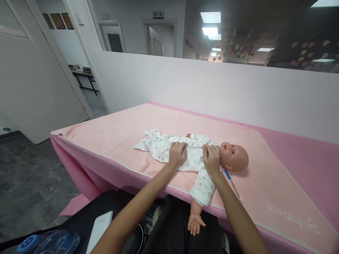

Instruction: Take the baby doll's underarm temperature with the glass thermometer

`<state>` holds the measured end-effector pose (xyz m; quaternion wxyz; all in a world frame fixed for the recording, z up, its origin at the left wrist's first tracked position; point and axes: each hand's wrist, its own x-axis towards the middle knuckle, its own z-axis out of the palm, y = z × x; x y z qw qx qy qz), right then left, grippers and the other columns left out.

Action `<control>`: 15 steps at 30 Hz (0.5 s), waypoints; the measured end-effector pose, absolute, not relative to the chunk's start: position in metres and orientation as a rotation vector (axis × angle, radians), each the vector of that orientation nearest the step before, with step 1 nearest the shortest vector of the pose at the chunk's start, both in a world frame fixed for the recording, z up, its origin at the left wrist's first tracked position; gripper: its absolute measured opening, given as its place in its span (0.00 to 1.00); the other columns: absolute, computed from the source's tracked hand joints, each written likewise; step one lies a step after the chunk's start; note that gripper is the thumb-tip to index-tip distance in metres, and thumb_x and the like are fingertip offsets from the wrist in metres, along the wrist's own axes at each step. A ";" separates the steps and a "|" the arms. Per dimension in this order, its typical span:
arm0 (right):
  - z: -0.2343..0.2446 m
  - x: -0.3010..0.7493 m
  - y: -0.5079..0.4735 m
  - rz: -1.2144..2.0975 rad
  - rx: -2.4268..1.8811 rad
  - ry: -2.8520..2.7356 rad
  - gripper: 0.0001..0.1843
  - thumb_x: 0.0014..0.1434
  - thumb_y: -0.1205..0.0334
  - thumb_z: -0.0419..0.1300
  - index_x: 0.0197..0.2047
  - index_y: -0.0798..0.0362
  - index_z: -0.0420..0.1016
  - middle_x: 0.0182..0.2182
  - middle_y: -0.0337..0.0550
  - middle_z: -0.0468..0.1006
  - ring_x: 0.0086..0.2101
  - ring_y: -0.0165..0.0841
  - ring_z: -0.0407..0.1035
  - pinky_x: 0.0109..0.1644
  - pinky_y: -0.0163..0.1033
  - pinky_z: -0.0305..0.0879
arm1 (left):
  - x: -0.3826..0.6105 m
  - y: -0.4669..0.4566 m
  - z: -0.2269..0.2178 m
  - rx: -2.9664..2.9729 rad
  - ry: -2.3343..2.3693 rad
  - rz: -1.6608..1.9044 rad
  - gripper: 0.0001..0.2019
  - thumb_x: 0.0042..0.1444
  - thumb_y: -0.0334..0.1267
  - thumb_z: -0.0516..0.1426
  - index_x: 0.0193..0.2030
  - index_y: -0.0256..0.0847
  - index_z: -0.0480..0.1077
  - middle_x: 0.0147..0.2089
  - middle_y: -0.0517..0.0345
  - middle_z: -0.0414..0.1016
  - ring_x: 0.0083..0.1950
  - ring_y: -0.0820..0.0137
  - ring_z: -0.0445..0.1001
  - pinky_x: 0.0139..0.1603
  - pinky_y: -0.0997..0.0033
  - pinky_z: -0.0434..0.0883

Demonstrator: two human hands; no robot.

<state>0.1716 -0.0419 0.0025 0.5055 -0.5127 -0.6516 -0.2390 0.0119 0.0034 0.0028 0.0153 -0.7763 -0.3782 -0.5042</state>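
A baby doll (235, 157) lies on its back on the table, its head toward the right. It wears a white printed romper (194, 160) with small figures on it. My left hand (178, 154) is closed on the romper's front edge at the belly. Near the doll's neck, my right hand (212, 158) pinches the same edge, and the cloth between both hands is drawn straight. The fingertips are partly hidden. One doll arm (196, 215) hangs over the table's near edge, below my right hand.
A pink blanket (265, 190) covers the table. Beside the doll's head lies a slim pen-like stick (233, 185) with a blue end. At lower left are a white flat device (99, 227) and a blue plastic bottle (53, 242). A white wall (212, 91) stands behind the table.
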 end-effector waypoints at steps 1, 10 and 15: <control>0.003 0.172 -0.042 -0.574 -1.237 -1.570 0.09 0.61 0.67 0.48 0.35 0.54 0.69 0.31 0.41 0.77 0.30 0.29 0.68 0.49 0.41 0.59 | 0.011 0.003 0.003 -2.427 -1.180 -1.573 0.11 0.58 0.33 0.42 0.31 0.41 0.64 0.25 0.58 0.67 0.29 0.68 0.63 0.38 0.64 0.59; 0.003 0.172 -0.042 -0.527 -1.257 -1.583 0.09 0.61 0.67 0.48 0.34 0.53 0.68 0.30 0.41 0.76 0.30 0.30 0.67 0.49 0.42 0.59 | 0.010 0.000 0.005 -2.491 -1.160 -1.534 0.07 0.40 0.32 0.49 0.29 0.41 0.61 0.25 0.58 0.64 0.29 0.67 0.62 0.39 0.62 0.61; 0.004 0.172 -0.043 -0.530 -1.270 -1.585 0.08 0.60 0.67 0.48 0.34 0.53 0.68 0.29 0.41 0.76 0.30 0.30 0.67 0.49 0.42 0.59 | 0.012 0.001 0.005 -2.448 -1.191 -1.521 0.06 0.40 0.32 0.49 0.29 0.42 0.61 0.24 0.58 0.64 0.29 0.67 0.62 0.37 0.64 0.62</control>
